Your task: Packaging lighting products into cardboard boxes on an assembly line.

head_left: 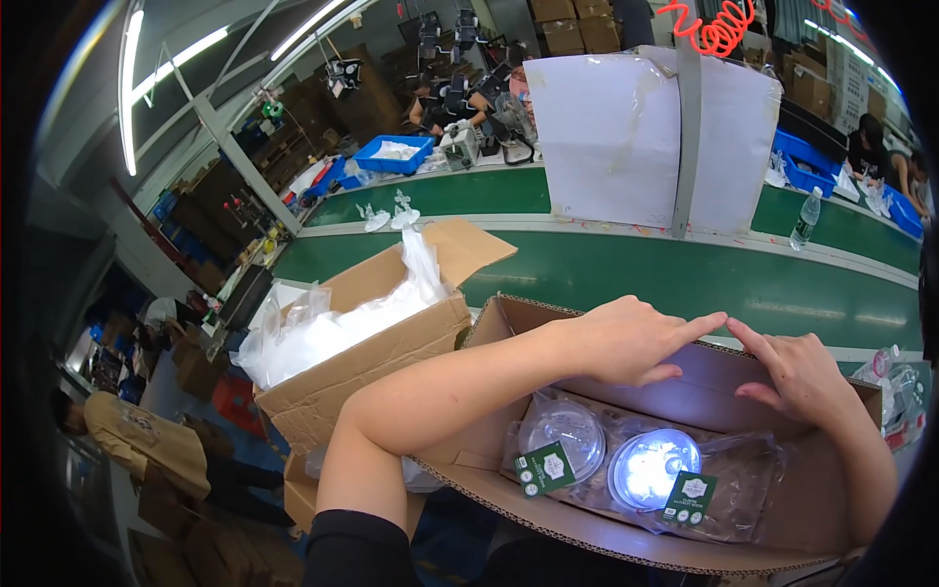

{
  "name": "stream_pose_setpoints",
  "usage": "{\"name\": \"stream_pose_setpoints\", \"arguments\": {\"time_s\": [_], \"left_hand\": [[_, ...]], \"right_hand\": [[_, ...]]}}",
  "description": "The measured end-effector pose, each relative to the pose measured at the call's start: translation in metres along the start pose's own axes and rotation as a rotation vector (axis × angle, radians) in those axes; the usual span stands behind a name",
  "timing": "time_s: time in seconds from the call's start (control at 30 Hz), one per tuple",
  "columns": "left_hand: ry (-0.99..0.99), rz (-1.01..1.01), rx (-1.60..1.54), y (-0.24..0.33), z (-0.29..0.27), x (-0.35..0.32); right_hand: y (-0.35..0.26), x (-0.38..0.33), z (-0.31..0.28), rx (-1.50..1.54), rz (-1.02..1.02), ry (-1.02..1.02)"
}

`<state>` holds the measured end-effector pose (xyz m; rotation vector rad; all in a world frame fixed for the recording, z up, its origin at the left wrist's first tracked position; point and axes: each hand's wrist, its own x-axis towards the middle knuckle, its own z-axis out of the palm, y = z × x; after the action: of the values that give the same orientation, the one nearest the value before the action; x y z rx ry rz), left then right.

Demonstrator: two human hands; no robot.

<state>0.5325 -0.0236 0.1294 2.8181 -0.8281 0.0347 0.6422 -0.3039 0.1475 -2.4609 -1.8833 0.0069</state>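
Observation:
My left hand and my right hand are over the far side of an open cardboard box. Their index fingers point at each other, with the tips meeting or nearly so at the far rim. Both thumbs stand apart, and neither hand holds anything. Down in the box are two round clear plastic lamps in transparent bags, each with a green tag. The right lamp glows bright white; the left lamp is unlit. Part of the box's far wall is hidden behind my left forearm.
To the left stands another open carton filled with white wrapped items. Beyond runs a green conveyor belt with a white board and a water bottle. A person in a tan shirt stands at the far left.

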Motion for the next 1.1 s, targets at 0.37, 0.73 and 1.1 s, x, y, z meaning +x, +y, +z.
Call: {"name": "stream_pose_setpoints", "arguments": {"time_s": [0.37,0.73,1.1], "left_hand": [[-0.002,-0.011,-0.017,0.0013,-0.0016,0.0001],[-0.027,-0.020,-0.011,0.0026,-0.0035,0.0010],[-0.038,-0.022,-0.004,0.0035,-0.0054,0.0001]], "right_hand": [[-0.0002,0.0005,-0.0002,-0.002,0.001,-0.001],[0.0007,0.0004,0.0001,0.007,0.007,-0.004],[-0.0007,0.0003,-0.0006,-0.003,0.017,-0.015]]}}
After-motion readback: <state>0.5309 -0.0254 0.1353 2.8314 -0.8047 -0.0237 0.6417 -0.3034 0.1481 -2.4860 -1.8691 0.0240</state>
